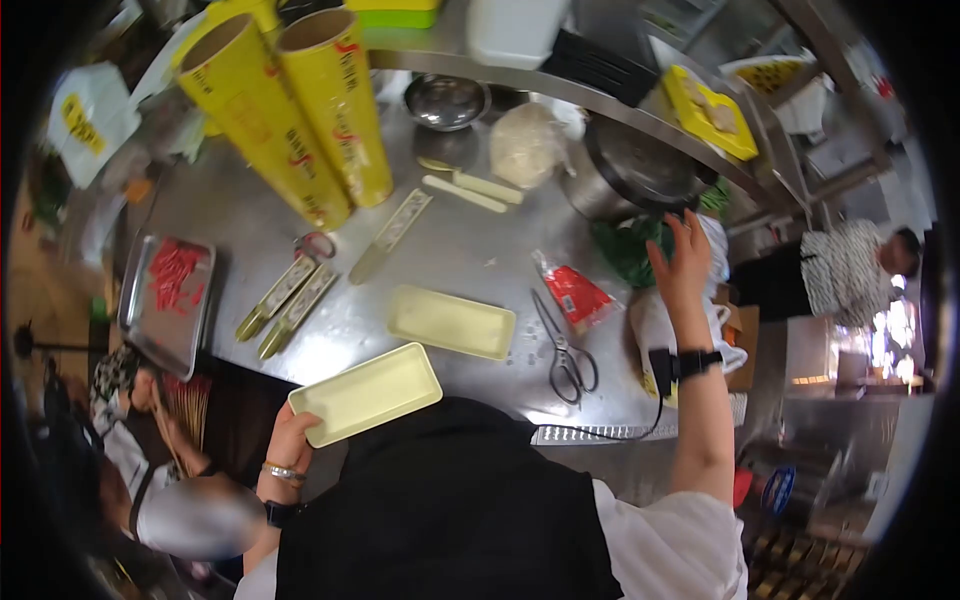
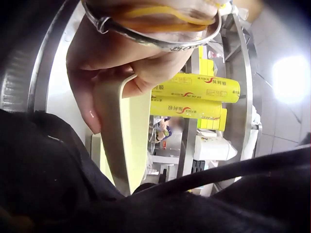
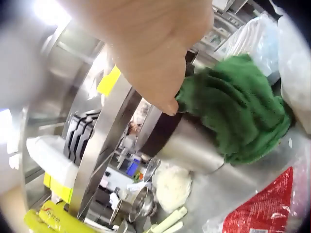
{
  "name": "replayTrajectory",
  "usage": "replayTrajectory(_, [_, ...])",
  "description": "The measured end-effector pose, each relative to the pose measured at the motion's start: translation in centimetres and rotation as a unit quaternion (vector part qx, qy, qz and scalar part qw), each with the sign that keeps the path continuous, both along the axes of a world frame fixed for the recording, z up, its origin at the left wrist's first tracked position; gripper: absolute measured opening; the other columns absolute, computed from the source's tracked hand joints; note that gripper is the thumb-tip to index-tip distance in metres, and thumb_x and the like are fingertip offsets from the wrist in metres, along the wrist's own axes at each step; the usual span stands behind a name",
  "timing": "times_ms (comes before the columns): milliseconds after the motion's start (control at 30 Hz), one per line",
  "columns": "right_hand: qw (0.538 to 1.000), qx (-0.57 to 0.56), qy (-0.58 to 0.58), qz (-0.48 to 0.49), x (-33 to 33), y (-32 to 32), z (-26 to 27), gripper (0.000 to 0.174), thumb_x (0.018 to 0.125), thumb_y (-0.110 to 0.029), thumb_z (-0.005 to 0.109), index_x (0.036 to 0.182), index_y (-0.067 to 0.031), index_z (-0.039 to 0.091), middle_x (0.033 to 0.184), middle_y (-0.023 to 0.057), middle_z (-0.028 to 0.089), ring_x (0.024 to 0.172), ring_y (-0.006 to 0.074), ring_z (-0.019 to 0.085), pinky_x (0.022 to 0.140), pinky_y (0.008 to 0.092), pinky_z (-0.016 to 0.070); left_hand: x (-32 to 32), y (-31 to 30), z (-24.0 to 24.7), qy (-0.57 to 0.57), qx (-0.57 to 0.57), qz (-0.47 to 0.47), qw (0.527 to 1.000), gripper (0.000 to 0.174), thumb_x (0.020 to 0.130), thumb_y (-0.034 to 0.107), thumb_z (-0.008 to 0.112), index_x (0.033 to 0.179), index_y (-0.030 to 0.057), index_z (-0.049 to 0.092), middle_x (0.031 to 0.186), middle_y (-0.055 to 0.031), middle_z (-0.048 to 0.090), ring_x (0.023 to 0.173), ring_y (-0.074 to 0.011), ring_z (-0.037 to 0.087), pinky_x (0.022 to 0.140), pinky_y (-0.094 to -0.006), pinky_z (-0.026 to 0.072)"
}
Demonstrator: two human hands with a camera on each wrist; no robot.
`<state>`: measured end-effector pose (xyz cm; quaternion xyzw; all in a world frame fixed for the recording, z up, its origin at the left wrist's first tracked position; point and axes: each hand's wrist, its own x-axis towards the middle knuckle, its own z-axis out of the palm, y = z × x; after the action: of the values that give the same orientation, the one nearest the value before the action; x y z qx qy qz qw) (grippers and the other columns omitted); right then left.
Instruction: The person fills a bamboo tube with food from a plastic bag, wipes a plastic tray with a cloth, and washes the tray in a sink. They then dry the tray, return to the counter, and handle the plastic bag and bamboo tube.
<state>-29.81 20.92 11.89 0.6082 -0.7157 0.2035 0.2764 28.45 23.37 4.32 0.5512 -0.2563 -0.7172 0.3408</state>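
My left hand [image 1: 292, 440] grips one corner of a pale yellow rectangular tray [image 1: 372, 392], which is tilted above the counter's front edge. In the left wrist view the left hand [image 2: 131, 63] has fingers on the outside of the tray [image 2: 138, 131] and the thumb over its rim. A similar tray [image 1: 450, 322] lies on the counter. My right hand [image 1: 683, 265] reaches out, fingers apart, beside a crumpled green cloth [image 1: 632, 250]. In the right wrist view the right hand [image 3: 150, 48] hangs next to the cloth [image 3: 238, 109]; whether they touch, I cannot tell.
Scissors [image 1: 568, 362] and a red packet [image 1: 577, 296] lie right of the trays. Behind the cloth stands a pot [image 1: 600, 180]. Yellow rolls [image 1: 335, 110] stand at the back left, and a metal tray [image 1: 135, 290] holds red strips. People are at both sides.
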Motion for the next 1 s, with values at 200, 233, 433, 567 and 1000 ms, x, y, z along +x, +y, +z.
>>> replayTrajectory(200, [0.914, 0.237, -0.308, 0.114, 6.7, 6.4, -5.7, 0.023, 0.081, -0.014, 0.07, 0.101, -0.0039, 0.065, 0.1, 0.0154, 0.066, 0.089, 0.0329, 0.065, 0.077, 0.0404, 0.0517, 1.3, 2.4, -1.4, -0.085, 0.005, 0.029, 0.996, 0.039, 0.071, -0.007, 0.05, 0.108, 0.0021, 0.057, 0.1, -0.0053, 0.061, 0.093, -0.0166, 0.06, 0.083, -0.0283, 0.0494])
replayTrajectory(233, [0.881, 0.285, -0.36, 0.117, 8.2, 7.3, -6.3, 0.024, 0.083, -0.016, 0.07, 0.104, -0.0054, 0.066, 0.091, 0.0124, 0.069, 0.078, 0.0304, 0.067, 0.07, 0.0391, 0.0528, 0.6, 2.5, -1.0, -0.077, 0.01, 0.039, 0.996, 0.037, 0.072, -0.006, 0.05, 0.107, 0.0024, 0.057, 0.099, -0.0051, 0.061, 0.093, -0.0163, 0.06, 0.082, -0.0282, 0.0491])
replayTrajectory(433, [0.818, 0.342, -0.443, 0.13, 14.5, 7.6, -10.4, 0.05, 0.085, -0.028, 0.068, 0.125, -0.0025, 0.053, 0.079, 0.0121, 0.07, 0.068, 0.0316, 0.067, 0.064, 0.0405, 0.053, -1.3, 2.9, -3.3, -0.082, 0.015, 0.016, 0.996, 0.035, 0.074, -0.004, 0.051, 0.108, 0.0026, 0.057, 0.1, -0.0051, 0.061, 0.091, -0.0159, 0.059, 0.081, -0.0282, 0.049])
replayTrajectory(567, [0.823, 0.383, -0.411, 0.09, 17.0, 3.9, -11.3, 0.06, 0.088, -0.029, 0.064, 0.136, -0.0024, 0.041, 0.078, 0.0142, 0.069, 0.069, 0.0321, 0.068, 0.062, 0.0428, 0.0523, -2.9, 2.4, -3.1, -0.079, 0.004, -0.015, 0.997, 0.034, 0.075, -0.003, 0.051, 0.107, 0.0019, 0.058, 0.099, -0.0047, 0.061, 0.091, -0.0156, 0.059, 0.08, -0.0281, 0.0489])
replayTrajectory(1000, [0.755, 0.308, -0.575, 0.074, 19.0, 1.6, -11.9, 0.045, 0.092, -0.01, 0.051, 0.135, 0.0006, 0.042, 0.062, 0.011, 0.065, 0.051, 0.0217, 0.065, 0.05, 0.0331, 0.0513, -3.3, 2.2, -4.1, -0.052, 0.026, -0.004, 0.998, 0.038, 0.075, -0.004, 0.05, 0.111, -0.0007, 0.058, 0.101, -0.0061, 0.063, 0.095, -0.0173, 0.06, 0.086, -0.0303, 0.0487])
